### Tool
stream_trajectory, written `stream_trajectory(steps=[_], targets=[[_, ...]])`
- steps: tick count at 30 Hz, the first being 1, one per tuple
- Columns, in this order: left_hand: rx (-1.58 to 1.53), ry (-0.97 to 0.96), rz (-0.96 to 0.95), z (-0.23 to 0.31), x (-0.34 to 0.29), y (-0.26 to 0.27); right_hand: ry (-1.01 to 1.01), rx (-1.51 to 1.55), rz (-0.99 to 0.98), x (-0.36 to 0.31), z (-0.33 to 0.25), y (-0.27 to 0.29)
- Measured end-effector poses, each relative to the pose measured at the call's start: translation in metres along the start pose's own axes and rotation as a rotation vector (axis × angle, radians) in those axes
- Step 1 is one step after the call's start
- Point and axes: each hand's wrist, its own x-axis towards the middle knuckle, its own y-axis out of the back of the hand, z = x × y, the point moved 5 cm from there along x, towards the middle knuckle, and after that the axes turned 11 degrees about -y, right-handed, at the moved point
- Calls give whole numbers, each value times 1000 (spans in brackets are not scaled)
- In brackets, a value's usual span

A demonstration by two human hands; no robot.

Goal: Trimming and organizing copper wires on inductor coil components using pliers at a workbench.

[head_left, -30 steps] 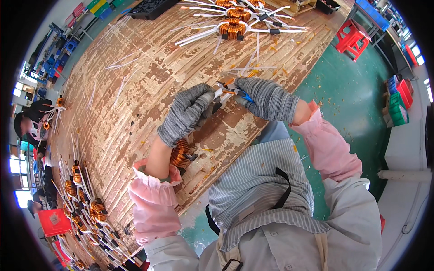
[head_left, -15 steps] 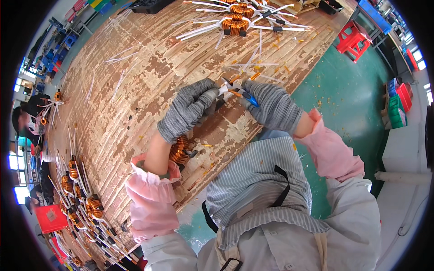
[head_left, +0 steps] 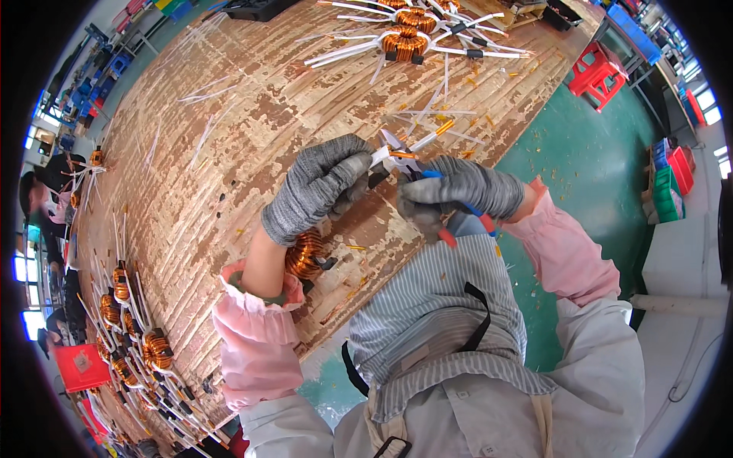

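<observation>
My left hand (head_left: 319, 183), in a grey knit glove, is closed on white-sleeved wire leads (head_left: 379, 156) with bare copper ends. My right hand (head_left: 463, 191), gloved alike, grips pliers (head_left: 408, 166) with blue and red handles. Their metal jaws lie at the leads, close to my left fingertips; whether they bite on a wire I cannot tell. Beneath my left wrist, a copper-wound ring coil (head_left: 305, 256) rests near the table edge, partly hidden by the wrist.
Several copper coils with long white leads (head_left: 405, 43) lie at the far side of the worn wooden table (head_left: 259, 114). More coils (head_left: 158, 349) are heaped at the left. Wire scraps (head_left: 206, 93) litter the top. A red stool (head_left: 598, 74) stands on the green floor at right.
My right hand has turned and drawn slightly nearer to me, exposing the pliers' red handle ends. Their jaws have shifted at the leads. My left hand stays nearly in place.
</observation>
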Motion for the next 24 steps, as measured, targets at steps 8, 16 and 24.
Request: stream_trajectory(steps=[8,16,24], targets=[[28,-58,30,1,0,1,499,-1332,1076,-20,-42,4],[-53,9,69,-1,-5,0,112,-230,273,-2,-13,2],[-247,-30,-7,1,-6,0,403,-408,307,4,-11,5]])
